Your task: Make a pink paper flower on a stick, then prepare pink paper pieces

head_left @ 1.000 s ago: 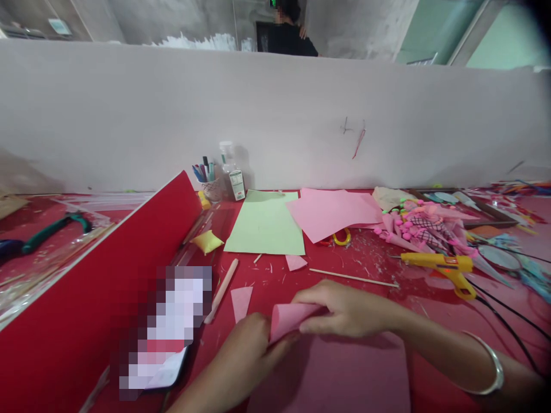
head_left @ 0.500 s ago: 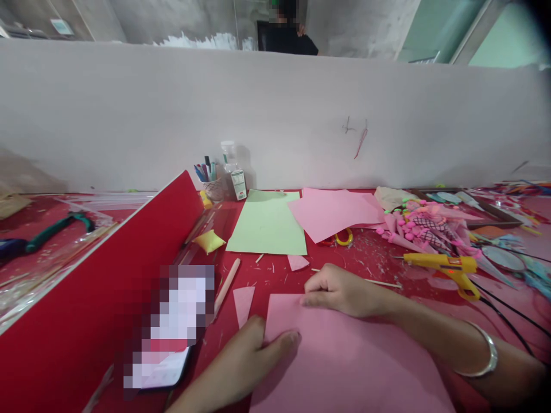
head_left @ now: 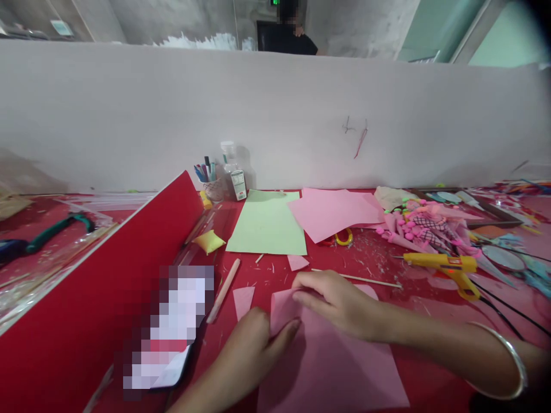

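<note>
A pink sheet of paper (head_left: 336,367) lies in front of me on the red table, its far left corner curling up between my hands. My left hand (head_left: 258,344) grips the sheet's left edge, thumb on top and the other fingers hidden beneath. At the far edge, my right hand (head_left: 331,298) pinches the paper between thumb and fingers; a bracelet circles that wrist. Beyond my left hand lies a small pink paper scrap (head_left: 244,300), with another pink scrap (head_left: 298,263) farther back. A thin wooden stick (head_left: 365,279) rests just past my right hand.
A phone (head_left: 172,332) and an upright red board (head_left: 107,287) stand to the left. Green paper (head_left: 269,223), more pink sheets (head_left: 336,212) and yellow-handled scissors (head_left: 343,237) lie behind. At right are a yellow glue gun (head_left: 443,263) and small pink cones (head_left: 426,226).
My right hand has moved slightly left and nearer, turning the sheet's far corner up. The paper's right side has shifted left. My left hand has barely moved.
</note>
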A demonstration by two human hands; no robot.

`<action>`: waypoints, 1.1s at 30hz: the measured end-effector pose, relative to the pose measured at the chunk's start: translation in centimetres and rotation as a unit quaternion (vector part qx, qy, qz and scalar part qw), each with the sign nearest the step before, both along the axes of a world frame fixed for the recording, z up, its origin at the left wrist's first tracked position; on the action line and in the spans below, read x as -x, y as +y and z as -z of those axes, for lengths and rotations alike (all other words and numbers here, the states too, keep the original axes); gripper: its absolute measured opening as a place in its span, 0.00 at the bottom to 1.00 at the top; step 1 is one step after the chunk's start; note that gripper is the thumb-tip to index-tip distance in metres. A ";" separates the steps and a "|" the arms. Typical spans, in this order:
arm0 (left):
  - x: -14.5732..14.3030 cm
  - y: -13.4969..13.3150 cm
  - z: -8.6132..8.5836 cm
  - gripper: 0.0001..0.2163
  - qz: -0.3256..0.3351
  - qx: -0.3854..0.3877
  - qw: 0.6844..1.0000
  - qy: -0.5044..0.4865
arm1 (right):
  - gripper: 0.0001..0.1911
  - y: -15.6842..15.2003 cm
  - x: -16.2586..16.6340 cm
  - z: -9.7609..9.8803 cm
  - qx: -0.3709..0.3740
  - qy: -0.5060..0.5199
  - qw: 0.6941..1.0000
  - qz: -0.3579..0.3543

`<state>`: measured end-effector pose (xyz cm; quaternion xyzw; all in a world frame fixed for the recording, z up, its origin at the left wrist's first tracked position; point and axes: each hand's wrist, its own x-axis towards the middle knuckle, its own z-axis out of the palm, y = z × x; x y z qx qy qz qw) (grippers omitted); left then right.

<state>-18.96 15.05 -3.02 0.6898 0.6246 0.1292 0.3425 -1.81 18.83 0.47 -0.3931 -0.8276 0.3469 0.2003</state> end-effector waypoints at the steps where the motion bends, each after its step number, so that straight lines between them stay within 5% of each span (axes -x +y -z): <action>1: 0.0 0.0 0.0 0.20 0.006 0.010 1.000 -0.012 | 0.10 -0.1 0.1 -0.1 -0.002 -0.001 1.000 0.003; 10: 0.8 -0.4 -0.3 0.21 -0.013 0.097 0.995 -0.015 | 0.19 0.2 0.0 0.6 -0.003 -0.003 1.000 0.013; 22: 0.7 -0.3 -0.3 0.19 -0.007 0.050 0.998 -0.045 | 0.19 -0.2 -0.1 1.0 -0.054 -0.036 0.997 -0.033; 33: 1.7 0.2 -1.4 0.17 0.151 -0.002 0.981 -0.121 | 0.18 -0.8 0.5 1.6 -0.104 -0.066 0.982 -0.141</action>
